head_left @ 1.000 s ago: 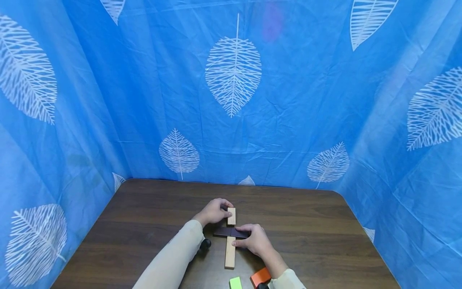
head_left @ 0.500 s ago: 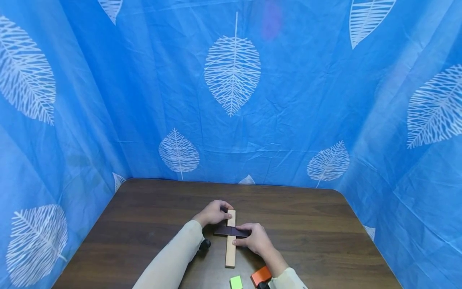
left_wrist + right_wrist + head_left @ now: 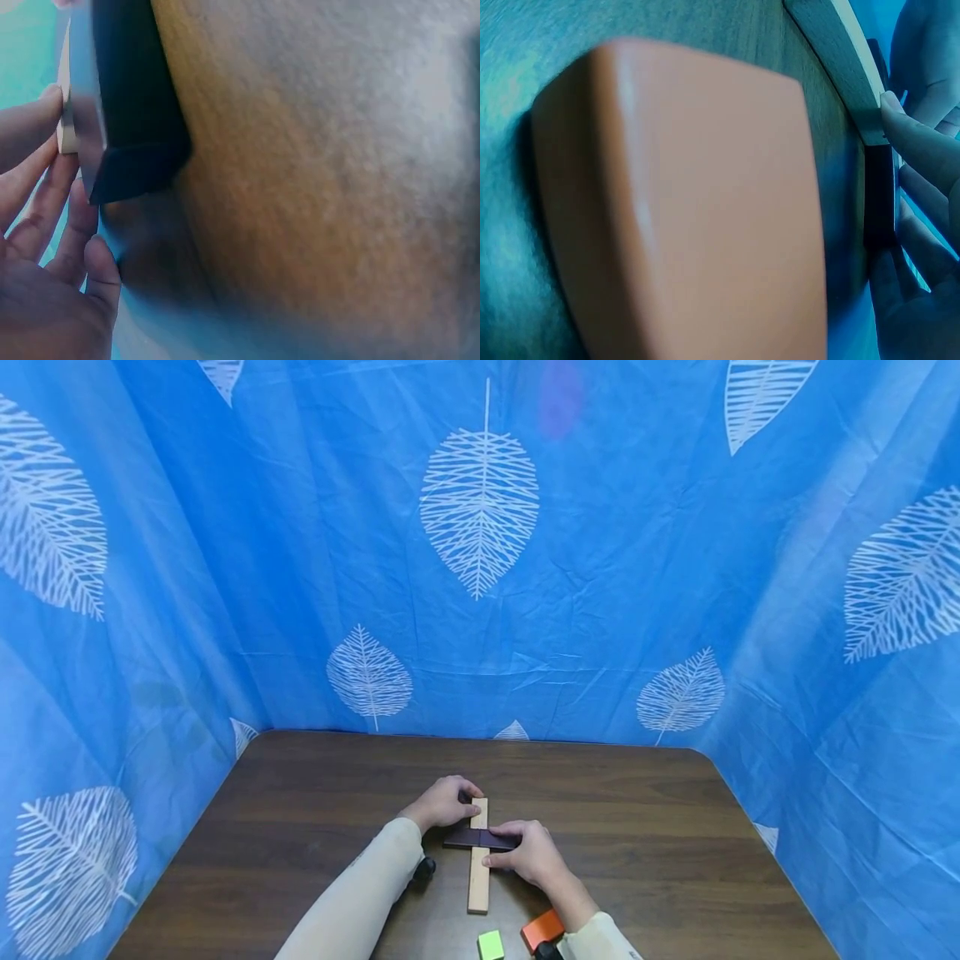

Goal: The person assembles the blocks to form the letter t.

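Far pale block (image 3: 482,818) | left hand (image 3: 442,802) pinches it | right hand (image 3: 531,855) seemingly grips dark block (image 3: 499,842)

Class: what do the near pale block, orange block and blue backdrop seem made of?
Near pale block: probably wood with a plain finish; its tan colour suggests it.
Orange block: perhaps painted wood or plastic; even colour, soft shine along one edge.
Blue backdrop: likely thin cloth or plastic; creased, slight sheen.

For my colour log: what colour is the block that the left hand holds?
Pale, natural-wood tan; the block shows best in the head view.
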Tool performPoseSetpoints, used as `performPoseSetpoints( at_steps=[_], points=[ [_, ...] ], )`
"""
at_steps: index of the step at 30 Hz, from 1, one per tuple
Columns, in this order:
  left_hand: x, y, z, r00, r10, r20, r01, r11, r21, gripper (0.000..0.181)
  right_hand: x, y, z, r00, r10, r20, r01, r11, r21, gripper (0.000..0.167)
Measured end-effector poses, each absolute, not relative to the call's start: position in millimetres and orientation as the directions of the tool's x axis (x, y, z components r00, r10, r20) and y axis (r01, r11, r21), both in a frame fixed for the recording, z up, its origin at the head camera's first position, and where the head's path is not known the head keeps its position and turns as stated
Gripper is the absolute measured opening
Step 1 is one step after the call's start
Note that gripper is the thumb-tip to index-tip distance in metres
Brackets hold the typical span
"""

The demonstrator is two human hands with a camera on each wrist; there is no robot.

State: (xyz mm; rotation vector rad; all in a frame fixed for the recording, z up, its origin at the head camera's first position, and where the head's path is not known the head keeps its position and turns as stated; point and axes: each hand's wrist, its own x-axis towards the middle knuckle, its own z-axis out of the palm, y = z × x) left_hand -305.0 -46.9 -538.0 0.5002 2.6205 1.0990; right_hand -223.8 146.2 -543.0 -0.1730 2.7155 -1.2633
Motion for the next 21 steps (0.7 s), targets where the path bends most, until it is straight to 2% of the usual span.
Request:
performPoseSetpoints(
  at_steps=[9, 14, 18, 21],
  points=[
    [-305.8, -47.1, -537.0, -0.910, 0.408, -0.081, 0.232, 0.661, 0.714, 0.021, -226.7, 147.8, -541.9, -0.983, -0.168, -0.074, -0.054, 0.652, -0.756, 0.048],
    [-304.5, -53.2, -537.2, -0.885, 0.465, -0.020, 0.314, 0.627, 0.713, 0.026, -226.5, 148.1, -540.8, -0.983, -0.162, -0.089, -0.040, 0.656, -0.753, 0.048],
    [-299.1, -63.5, -537.8, -0.857, 0.514, 0.034, 0.378, 0.583, 0.720, 0.035, -224.9, 147.4, -542.2, -0.982, -0.171, -0.076, -0.055, 0.651, -0.757, 0.048],
    [-292.4, -71.3, -537.2, -0.845, 0.535, 0.011, 0.373, 0.574, 0.728, 0.047, -224.4, 147.2, -543.9, -0.982, -0.181, -0.056, -0.074, 0.641, -0.764, 0.048]
  ],
)
